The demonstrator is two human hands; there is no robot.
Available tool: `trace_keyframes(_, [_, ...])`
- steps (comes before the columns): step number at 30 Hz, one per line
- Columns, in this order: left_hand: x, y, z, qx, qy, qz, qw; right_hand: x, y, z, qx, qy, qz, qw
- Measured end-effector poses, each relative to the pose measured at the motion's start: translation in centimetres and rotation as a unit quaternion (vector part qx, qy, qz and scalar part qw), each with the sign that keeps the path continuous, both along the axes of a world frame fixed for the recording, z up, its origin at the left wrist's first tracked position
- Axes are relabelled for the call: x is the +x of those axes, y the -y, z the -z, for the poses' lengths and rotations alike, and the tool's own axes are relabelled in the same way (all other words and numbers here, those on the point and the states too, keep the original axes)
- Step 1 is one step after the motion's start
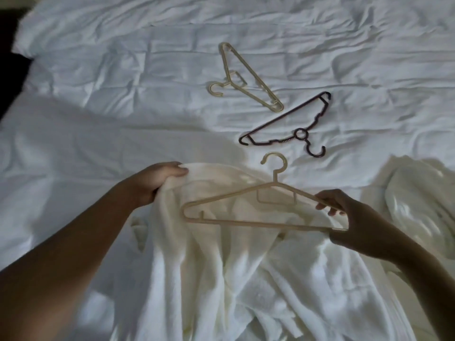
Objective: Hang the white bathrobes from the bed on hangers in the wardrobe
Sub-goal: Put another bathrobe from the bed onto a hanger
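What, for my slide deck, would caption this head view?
Left hand grips a white bathrobe; right hand holds a beige hanger over it, on the bed.

a bathrobe (221, 279) lies on the near part of a bed (98, 70). the left hand (157, 180) grips its upper left edge and the right hand (354, 215) holds a hanger (246, 222) over it. behind lies a second hanger (283, 116). a third hanger (256, 74) lies farther back, slightly left. another bathrobe (413, 193) is heaped at right.

**No readable text**

No words, labels, brand marks, numbers or signs can be read anywhere in the head view. The hanger (246, 222), the bathrobe (209, 279) and the sheet (98, 70) all show plain surfaces.
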State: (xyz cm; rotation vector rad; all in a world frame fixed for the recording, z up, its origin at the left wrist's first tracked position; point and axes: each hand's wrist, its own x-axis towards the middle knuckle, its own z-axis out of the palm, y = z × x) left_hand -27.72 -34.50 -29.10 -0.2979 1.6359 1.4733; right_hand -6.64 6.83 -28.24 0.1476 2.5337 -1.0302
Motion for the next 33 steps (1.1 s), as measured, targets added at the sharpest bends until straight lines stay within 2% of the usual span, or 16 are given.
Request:
trace_keyframes(2, [0.5, -0.5, -1.6, -0.035, -0.015, 0.071, 0.997, 0.8, 1.4, -0.9, 0.002, -0.008, -0.023, 1.0])
trace_keyframes(4, [1.0, -1.4, -3.4, -0.047, 0.041, 0.15, 0.987, 1.3, 2.5, -1.5, 0.007, -0.012, -0.044, 0.999])
trace_keyframes(6, [1.3, -2.4, -4.4, -0.125, 0.039, 0.26, 0.957, 2.1, 3.3, -1.9, 0.016, -0.023, -0.057, 0.998])
trace_keyframes(10, [2.1, -4.4, -4.8, -0.297, -0.185, 0.416, 0.839, 3.7, 5.0, -2.2, 0.039, -0.067, -0.042, 0.996])
trace_keyframes(12, [2.5, -4.8, -4.8, -0.319, -0.252, 0.426, 0.808, 4.5, 6.0, -2.2, 0.051, -0.072, -0.029, 0.996])
trace_keyframes(14, [3.2, -5.2, -4.5, -0.32, -0.269, 0.392, 0.82, 5.4, 6.9, -2.2, 0.066, -0.087, -0.011, 0.994])
trace_keyframes(15, [3.7, -5.4, -4.3, -0.316, -0.251, 0.35, 0.845, 5.8, 7.3, -2.3, 0.072, -0.095, 0.0, 0.993])
trace_keyframes(16, [4.3, -5.6, -4.4, -0.292, -0.225, 0.291, 0.883, 6.2, 7.6, -2.3, 0.073, -0.102, 0.007, 0.992])
trace_keyframes(18, [5.5, -5.7, -4.3, -0.153, -0.098, 0.123, 0.976, 6.9, 8.3, -2.5, 0.068, -0.112, 0.008, 0.991])
trace_keyframes(19, [5.9, -5.5, -4.4, -0.086, -0.025, 0.065, 0.994, 7.2, 8.5, -2.6, 0.063, -0.118, 0.007, 0.991])
trace_keyframes(20, [6.0, -5.2, -4.2, -0.026, 0.036, 0.032, 0.998, 7.5, 8.7, -2.6, 0.059, -0.124, 0.008, 0.99])
trace_keyframes(22, [6.5, -4.3, -3.5, -0.021, 0.055, 0.095, 0.994, 8.3, 9.1, -2.9, 0.052, -0.132, 0.011, 0.99])
trace_keyframes(25, [7.4, -4.0, -2.8, -0.104, -0.036, 0.113, 0.987, 9.3, 9.8, -3.4, 0.04, -0.142, 0.016, 0.989])
trace_keyframes(28, [8.2, -3.9, -3.1, -0.136, -0.141, 0.09, 0.977, 10.2, 10.5, -3.7, 0.033, -0.151, 0.025, 0.988])
trace_keyframes(30, [8.5, -3.6, -3.0, -0.139, -0.162, 0.084, 0.973, 10.8, 10.9, -3.7, 0.035, -0.148, 0.028, 0.988])
trace_keyframes(33, [9.3, -4.0, -3.4, -0.028, -0.065, 0.015, 0.997, 11.6, 11.2, -3.7, 0.028, -0.127, 0.029, 0.991])
